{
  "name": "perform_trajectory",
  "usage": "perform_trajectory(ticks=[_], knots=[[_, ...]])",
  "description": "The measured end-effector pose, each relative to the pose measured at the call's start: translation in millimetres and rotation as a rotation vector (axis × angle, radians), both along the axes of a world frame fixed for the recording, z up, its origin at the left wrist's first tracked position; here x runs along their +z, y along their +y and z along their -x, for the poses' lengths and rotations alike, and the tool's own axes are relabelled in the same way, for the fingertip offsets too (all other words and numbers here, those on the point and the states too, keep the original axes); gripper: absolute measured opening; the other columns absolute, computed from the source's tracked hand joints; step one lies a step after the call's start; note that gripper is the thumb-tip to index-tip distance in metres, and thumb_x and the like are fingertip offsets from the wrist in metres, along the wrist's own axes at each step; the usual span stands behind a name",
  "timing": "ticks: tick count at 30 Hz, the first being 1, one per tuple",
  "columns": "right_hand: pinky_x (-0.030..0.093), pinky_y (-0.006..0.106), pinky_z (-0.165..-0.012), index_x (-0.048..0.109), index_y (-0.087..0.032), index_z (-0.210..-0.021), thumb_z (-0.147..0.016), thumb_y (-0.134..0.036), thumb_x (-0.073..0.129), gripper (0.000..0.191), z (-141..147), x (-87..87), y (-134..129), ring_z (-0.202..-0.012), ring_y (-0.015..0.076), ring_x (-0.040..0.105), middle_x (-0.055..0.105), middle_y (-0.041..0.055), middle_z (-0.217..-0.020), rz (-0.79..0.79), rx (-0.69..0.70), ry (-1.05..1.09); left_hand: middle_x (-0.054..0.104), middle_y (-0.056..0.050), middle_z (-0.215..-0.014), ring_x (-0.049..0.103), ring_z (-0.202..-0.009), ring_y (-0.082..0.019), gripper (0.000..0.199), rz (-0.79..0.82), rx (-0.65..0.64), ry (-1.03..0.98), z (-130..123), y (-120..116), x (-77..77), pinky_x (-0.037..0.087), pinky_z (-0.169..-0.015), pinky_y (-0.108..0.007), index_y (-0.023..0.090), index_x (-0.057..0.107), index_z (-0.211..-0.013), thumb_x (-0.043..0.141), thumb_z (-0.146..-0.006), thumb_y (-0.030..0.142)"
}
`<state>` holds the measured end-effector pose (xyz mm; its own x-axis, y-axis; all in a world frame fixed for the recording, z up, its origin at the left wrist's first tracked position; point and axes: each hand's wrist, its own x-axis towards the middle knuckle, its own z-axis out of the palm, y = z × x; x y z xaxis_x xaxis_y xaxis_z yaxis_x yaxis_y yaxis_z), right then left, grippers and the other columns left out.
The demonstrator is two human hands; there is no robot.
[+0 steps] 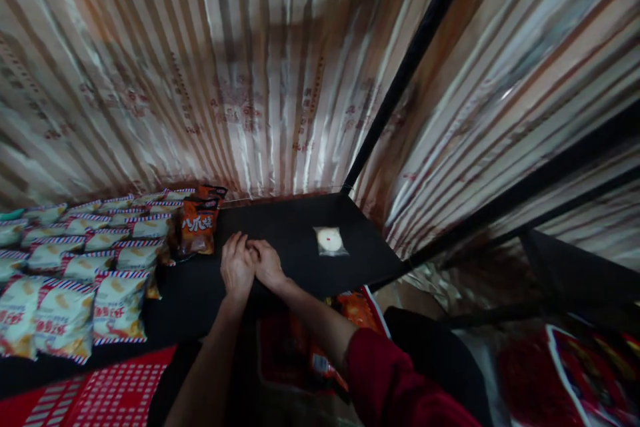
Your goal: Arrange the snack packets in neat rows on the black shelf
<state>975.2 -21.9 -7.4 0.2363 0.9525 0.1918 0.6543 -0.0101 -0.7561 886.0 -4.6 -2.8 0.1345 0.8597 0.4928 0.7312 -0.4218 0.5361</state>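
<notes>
Orange rectangular plastic packet [197, 228] sits beside the left hand [237, 265] and right hand [267, 263], touching, grip unclear, seemingly idle; reaching would need them parted.

The scene was dim, its light source impossible to place. Pale, brown-striped plastic sheeting [263, 160] shone brightest low in the middle, with streaky glare along its folds and to the right. The flat black tabletop [283, 213] reflected little, and deep shadow lay beneath it. The bare left hand [237, 263] and bare right hand [265, 261] looked dull and soft-edged. Wide-angle distortion splayed the stripes outward; the upper right blurred, and the slotted red plastic basket [120, 387] stretched at lower left.
</notes>
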Motion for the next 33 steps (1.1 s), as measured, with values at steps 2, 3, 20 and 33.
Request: perform_trajectory(ticks=[2,3,20,33], knots=[[0.047,0.028,-0.078,0.066,-0.018,-0.100,-0.081,-0.012,0.044,0.030,-11.8,2.7,-17.9,-0.085,0.0186,0.059,0.064,0.0072,-0.094,-0.003,-0.004,-0.016,0.062,-0.009,-0.116,0.055,-0.109,-0.019,0.037,0.044,-0.102,0.022,-6.5,-14.5,-1.2,0.044,-0.097,-0.035,0.016,0.063,-0.109,0.036,-0.083,0.013],[0.047,0.028,-0.078,0.066,-0.018,-0.098,-0.080,-0.011,0.044,0.030,-17.7,3.4,-27.8,-0.085,0.0187,0.059,0.064,0.0074,-0.093,-0.006,-0.010,-0.017,0.063,-0.008,-0.116,0.056,-0.108,-0.019,0.038,0.054,-0.153,0.039,-9.6,-21.6,-2.0,0.045,-0.097,-0.034,0.017,0.063,-0.109,0.036,-0.083,0.013],[0.046,0.040,-0.092,0.065,-0.019,-0.101,-0.083,-0.018,0.039,0.032,-122.0,-58.0,-223.5,-0.098,0.0228,0.060,0.067,0.0100,-0.100,0.001,-0.223,-0.165,0.056,-0.013,-0.126,0.052,-0.116,-0.022,0.042,-0.050,-0.827,0.304,-47.7,-185.7,-54.4,0.044,-0.097,-0.039,0.015,0.048,-0.127,0.043,-0.086,0.024],[0.038,0.040,-0.100,0.061,-0.017,-0.115,-0.081,-0.015,0.043,0.038,-109.7,-75.5,-257.9,-0.111,0.0231,0.055,0.062,0.0118,-0.117,0.322,0.056,-0.038,0.036,-0.008,-0.146,0.031,-0.134,-0.029,0.051,-0.026,-0.564,0.614,-57.1,-234.2,-130.2,0.040,-0.098,-0.051,0.027,0.042,-0.134,0.047,-0.085,0.014]])
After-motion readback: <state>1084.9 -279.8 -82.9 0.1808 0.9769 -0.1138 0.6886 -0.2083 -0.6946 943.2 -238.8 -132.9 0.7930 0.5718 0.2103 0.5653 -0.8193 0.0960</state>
